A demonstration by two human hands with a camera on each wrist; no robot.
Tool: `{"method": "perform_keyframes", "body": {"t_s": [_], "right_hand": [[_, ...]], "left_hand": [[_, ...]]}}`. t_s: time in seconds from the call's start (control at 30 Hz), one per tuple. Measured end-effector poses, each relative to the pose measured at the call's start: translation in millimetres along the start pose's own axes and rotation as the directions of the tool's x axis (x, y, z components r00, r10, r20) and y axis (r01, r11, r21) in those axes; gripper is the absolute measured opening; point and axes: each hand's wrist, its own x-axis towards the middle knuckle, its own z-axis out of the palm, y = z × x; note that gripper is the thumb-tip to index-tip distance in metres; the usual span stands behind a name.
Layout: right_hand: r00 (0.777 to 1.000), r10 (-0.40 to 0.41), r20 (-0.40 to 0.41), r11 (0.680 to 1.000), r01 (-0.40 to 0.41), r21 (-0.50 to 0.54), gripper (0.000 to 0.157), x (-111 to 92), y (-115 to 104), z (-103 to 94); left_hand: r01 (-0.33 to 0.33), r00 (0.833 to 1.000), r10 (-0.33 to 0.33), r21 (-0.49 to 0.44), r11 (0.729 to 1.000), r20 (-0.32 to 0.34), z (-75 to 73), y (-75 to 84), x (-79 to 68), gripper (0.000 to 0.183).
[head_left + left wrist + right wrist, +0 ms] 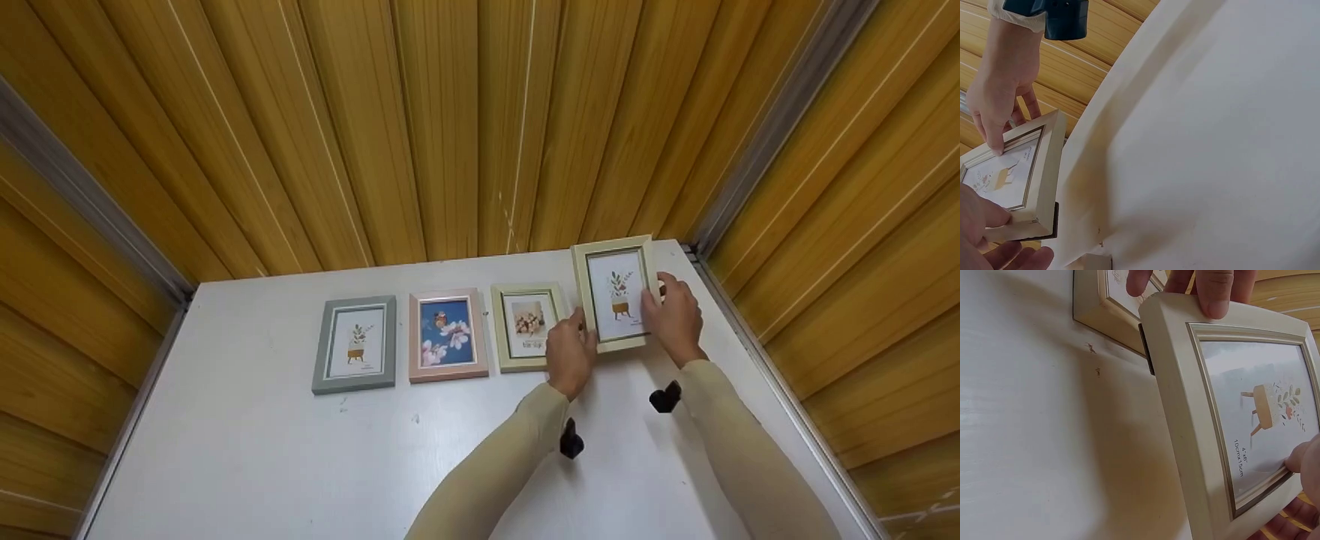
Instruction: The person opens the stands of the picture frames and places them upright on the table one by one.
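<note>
Both hands hold a cream picture frame (618, 337) with a potted-plant print, raised off the white table at its right side. My left hand (570, 357) grips its left edge, thumb on the front and fingers toward the back. On the opposite edge, my right hand (675, 316) pinches with the thumb over the front, as the right wrist view also shows around the picture frame (1185, 439). A similar cream frame (517, 365) with a flower print lies just left of the left hand, partly covered by it.
Farther left lie a pink frame (448, 373) with a blossom picture and a grey-green frame (322, 352), forming a row on the white table (255, 450). Wood-patterned walls (435, 135) rise behind and on both sides, with metal strips (787, 105) at the corners.
</note>
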Motion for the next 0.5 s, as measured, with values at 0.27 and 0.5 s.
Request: {"method": "perform_keyframes", "body": {"t_s": [0.27, 0.5], "right_hand": [[0.996, -0.013, 0.093, 0.999, 0.009, 0.041, 0.049, 16.4, -0.4, -2.4], [0.978, 0.023, 0.21, 0.992, -0.048, 0.116, 0.047, 29.0, 5.8, -2.8]], "left_hand": [[-0.054, 0.998, 0.053, -0.057, 0.997, -0.031, -4.2, 6.8, 3.9, 0.039], [-0.035, 0.999, 0.031, -0.091, 0.995, -0.04, -4.6, 15.6, 3.8, 0.051]]}}
